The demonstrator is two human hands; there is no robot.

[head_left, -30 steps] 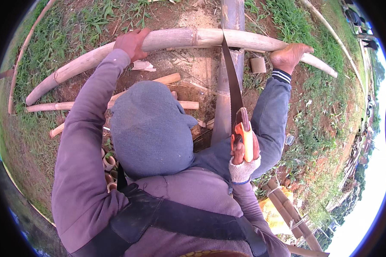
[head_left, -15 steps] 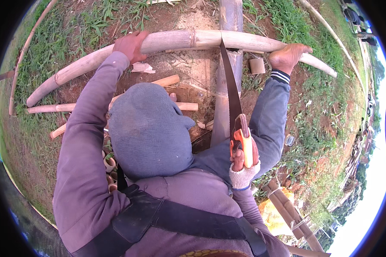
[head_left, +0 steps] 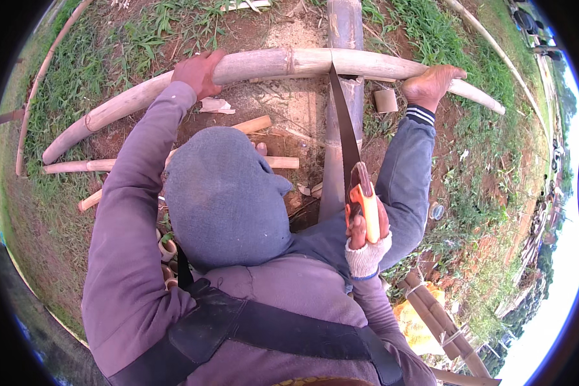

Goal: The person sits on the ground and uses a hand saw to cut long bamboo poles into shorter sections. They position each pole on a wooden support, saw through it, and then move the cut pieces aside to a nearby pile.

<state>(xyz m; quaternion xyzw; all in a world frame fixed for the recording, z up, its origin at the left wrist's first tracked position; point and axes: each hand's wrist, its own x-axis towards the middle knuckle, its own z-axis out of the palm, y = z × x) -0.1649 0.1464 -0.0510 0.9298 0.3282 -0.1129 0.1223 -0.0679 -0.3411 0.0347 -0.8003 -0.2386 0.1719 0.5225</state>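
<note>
A long pale bamboo pole [head_left: 254, 67] lies crosswise over a thicker bamboo support [head_left: 336, 13]. My left hand [head_left: 198, 74] is wrapped over the pole, left of the support. My right hand [head_left: 365, 235], in a knitted fingerless glove, grips the orange handle of a handsaw [head_left: 347, 128]. The saw's dark blade reaches away from me, its tip end at the pole's near edge, above the support. A thin dark line crosses the pole there. My bare right foot [head_left: 431, 87] presses on the pole's right part.
Cut bamboo pieces [head_left: 282, 163] lie on the soil nearer me, and a short bamboo offcut [head_left: 385, 101] sits right of the support. Sawdust [head_left: 296, 106] covers the ground around it. Tied bamboo lengths [head_left: 437, 315] and a yellow net sack [head_left: 415, 325] are at lower right.
My right hand and the saw handle have moved slightly forward, toward the pole. My left hand and right foot keep their places on the pole.
</note>
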